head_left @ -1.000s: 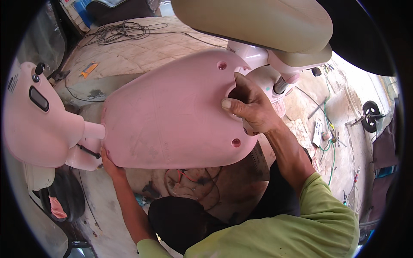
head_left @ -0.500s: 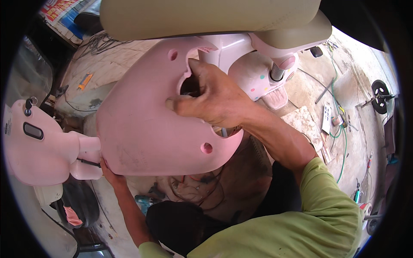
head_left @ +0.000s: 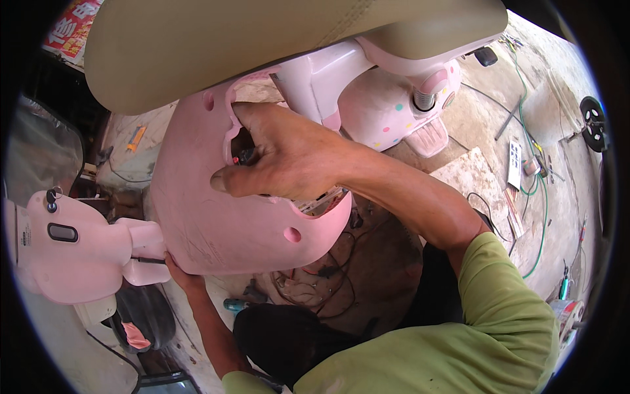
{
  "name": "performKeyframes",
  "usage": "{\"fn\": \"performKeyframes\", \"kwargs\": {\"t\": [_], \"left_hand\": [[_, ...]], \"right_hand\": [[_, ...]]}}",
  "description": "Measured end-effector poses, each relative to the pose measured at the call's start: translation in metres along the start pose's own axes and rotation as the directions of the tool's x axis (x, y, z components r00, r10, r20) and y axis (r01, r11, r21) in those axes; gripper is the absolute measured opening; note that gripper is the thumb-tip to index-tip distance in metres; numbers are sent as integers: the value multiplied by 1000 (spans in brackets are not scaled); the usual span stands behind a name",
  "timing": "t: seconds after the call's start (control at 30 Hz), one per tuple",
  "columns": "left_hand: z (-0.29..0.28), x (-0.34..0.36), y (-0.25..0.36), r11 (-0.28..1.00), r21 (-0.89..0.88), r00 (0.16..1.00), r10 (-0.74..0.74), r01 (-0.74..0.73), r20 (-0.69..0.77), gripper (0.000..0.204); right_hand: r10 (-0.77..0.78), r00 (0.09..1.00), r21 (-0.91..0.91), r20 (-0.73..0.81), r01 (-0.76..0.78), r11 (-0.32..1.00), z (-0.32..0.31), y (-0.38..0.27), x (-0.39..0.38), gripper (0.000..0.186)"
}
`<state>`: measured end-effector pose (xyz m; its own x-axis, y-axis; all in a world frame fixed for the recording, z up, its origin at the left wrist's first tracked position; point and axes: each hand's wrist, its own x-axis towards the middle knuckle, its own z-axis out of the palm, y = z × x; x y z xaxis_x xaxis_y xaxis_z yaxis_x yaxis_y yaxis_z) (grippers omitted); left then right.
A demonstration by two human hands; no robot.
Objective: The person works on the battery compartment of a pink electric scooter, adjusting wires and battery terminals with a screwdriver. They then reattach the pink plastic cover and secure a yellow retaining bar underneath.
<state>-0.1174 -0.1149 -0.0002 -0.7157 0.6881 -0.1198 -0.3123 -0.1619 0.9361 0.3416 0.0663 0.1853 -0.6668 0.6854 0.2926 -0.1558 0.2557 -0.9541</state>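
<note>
A large curved pink plastic panel (head_left: 216, 230) stands between the scooter's front part (head_left: 79, 253) and its beige seat (head_left: 249, 46). It has a jagged cut-out in its edge and two round recesses. My right hand (head_left: 289, 151) spans the cut-out and grips its edge, thumb on the outer face; its other fingertips are partly hidden. Wires show inside the gap. At the panel's lower left corner, beside the front part, my left hand (head_left: 188, 279) holds the edge, most of its fingers hidden behind it. The seat covers the panel's top edge.
Behind the panel sits the dotted pink rear body (head_left: 387, 108) with a coil spring (head_left: 424, 100). Loose cables (head_left: 328, 269) and a teal tool (head_left: 237, 305) lie below. At right are a green cord (head_left: 546, 223), a white bucket (head_left: 551, 108) and a white strip (head_left: 514, 164).
The panel has shifted left, toward the scooter's front part, and its top has gone further under the seat in view. My right hand moved with it; the whole view has shifted slightly.
</note>
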Motion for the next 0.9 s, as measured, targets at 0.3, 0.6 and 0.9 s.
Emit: {"fn": "performKeyframes", "kwargs": {"t": [0.3, 0.6, 0.9], "left_hand": [[6, -15, 23, 887, 437, 982, -81, 150, -172, 60], [172, -122, 108, 196, 749, 704, 548, -633, 451, 46], [395, -117, 109, 479, 487, 576, 48, -730, 816, 48]], "right_hand": [[-53, 999, 1, 10, 53, 999, -1, 5, 1, 34], [-103, 995, -8, 1, 103, 995, 2, 12, 0, 27], [-119, 991, 102, 68, 111, 989, 2, 16, 4, 27]]}}
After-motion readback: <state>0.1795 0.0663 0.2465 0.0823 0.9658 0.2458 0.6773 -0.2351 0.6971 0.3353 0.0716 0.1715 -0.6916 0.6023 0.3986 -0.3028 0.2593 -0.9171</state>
